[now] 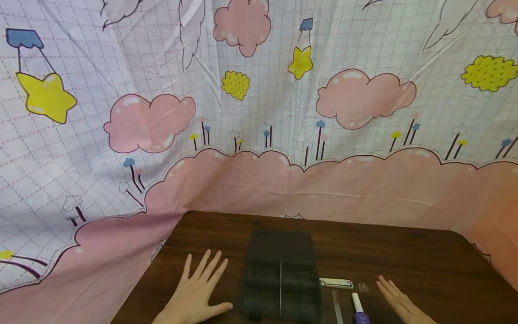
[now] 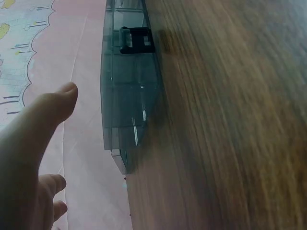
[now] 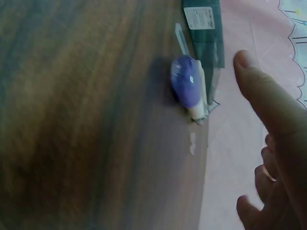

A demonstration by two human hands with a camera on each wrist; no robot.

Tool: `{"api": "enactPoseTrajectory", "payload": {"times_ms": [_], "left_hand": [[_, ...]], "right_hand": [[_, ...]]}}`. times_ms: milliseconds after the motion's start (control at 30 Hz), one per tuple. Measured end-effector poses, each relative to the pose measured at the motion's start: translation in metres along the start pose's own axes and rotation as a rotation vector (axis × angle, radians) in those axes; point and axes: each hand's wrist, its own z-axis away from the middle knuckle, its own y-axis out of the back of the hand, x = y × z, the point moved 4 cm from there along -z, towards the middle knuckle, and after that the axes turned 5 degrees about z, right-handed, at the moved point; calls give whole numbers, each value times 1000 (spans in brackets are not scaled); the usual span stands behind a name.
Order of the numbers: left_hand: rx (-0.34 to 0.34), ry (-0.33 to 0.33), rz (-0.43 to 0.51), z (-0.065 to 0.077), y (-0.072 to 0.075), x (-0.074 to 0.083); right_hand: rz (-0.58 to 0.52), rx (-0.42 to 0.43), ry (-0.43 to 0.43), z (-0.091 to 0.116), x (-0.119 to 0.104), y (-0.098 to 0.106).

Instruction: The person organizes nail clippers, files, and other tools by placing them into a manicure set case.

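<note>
A dark see-through plastic organizer box (image 1: pixel 281 288) with a divider and a black latch (image 2: pixel 137 40) stands between the two hands. To its left, my left hand (image 1: pixel 195 292) is held with fingers spread, apart from the box and holding nothing. Right of the box are a silver nail clipper (image 1: pixel 337 283), small clear pieces (image 1: pixel 363 287), a thin translucent strip (image 1: pixel 337 307) and a purple bottle with a white cap (image 1: pixel 359 308). Farther right, my right hand (image 1: pixel 404 303) has straight fingers and touches none of these. Whether either palm rests on the table cannot be seen.
The dark wood-grain table (image 1: pixel 388 240) carries everything. A patterned cloth (image 1: pixel 251 189) with pink clouds and stars hangs behind it and along both sides. A white printed label (image 3: pixel 199 17) shows on the box's side in the right wrist view.
</note>
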Motion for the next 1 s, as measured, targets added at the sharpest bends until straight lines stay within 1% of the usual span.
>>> {"api": "enactPoseTrajectory", "payload": {"times_ms": [67,133,167,267,333,367,400,567,633,733,800,833,1000], "left_hand": [[-7,1,16,-1,1,2],[-17,6,41,-3,2,3],[-20,8,52,-3,3,4],[-28,6,63,-5,3,7],[-30,0,58,-5,4,9],[-28,-8,52,-5,4,10],[-31,-13,56,-6,4,11],[-61,-31,82,-7,1,16],[-83,-33,83,-7,-2,18],[-120,-41,90,-7,-8,20],[-143,-44,106,-7,-12,21],[-154,-46,115,-7,-14,21],[-160,-75,131,-9,-20,23]], "right_hand": [[-47,29,107,-4,-1,-1],[-50,54,176,-7,-2,-1],[-50,60,193,-8,-3,-2],[-71,44,184,-9,-6,-4],[-90,33,194,-9,-8,-6],[-102,30,213,-10,-9,-7],[-107,30,239,-11,-9,-8],[-166,35,458,-17,-8,-13],[-154,37,499,-17,-8,-13],[-117,34,468,-15,-11,-13],[-98,22,407,-12,-12,-13],[-108,20,389,-11,-13,-13],[-95,20,289,-8,-11,-15]]}}
